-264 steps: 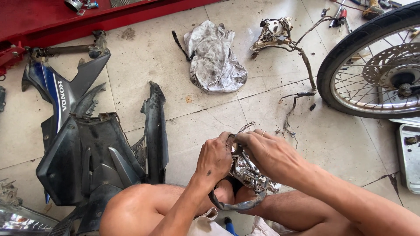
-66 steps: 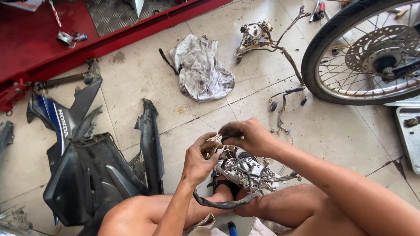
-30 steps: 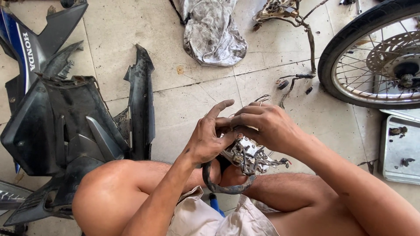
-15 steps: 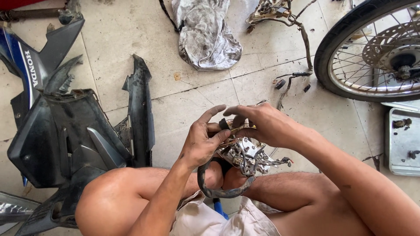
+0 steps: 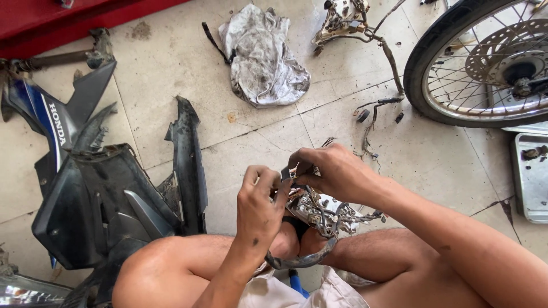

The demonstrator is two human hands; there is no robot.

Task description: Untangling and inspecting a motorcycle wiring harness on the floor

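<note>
Head view, looking down past bare knees to a pale tiled floor, matte and scuffed, with dark grout lines and a few stains.

Left hand: fingers curled shut around the near edge of a tangled wiring assembly, thumb and fingertips pinching at its top. Right hand: clenched over the same spot from the other side, fingertips gripping a small pale connector at the top of the bundle. The two hands meet there, touching.

Wiring assembly sits between the knees, held just above the lap: thin grey and dark wires looped over a whitish, gritty plastic block. A curved dark strap or hose hangs below it in a U shape.

To the left on the floor, a stack of motorcycle fairing panels: black plastic, hard, angular, dusty, with sharp fins. One panel is glossy blue and white. A narrow black side panel stands on edge beside the stack.

Far side, centre: a crumpled grey-white cloth, grimy and creased. Right of it, a second wire harness with a thick sheathed cable trailing down the tiles, loose black plugs at its end.

Upper right: a spoked wheel, black rubber tyre, metal brake disc with holes. Below it, a grey metal tray, shallow, with rounded corners.

Top left: a red painted surface.
</note>
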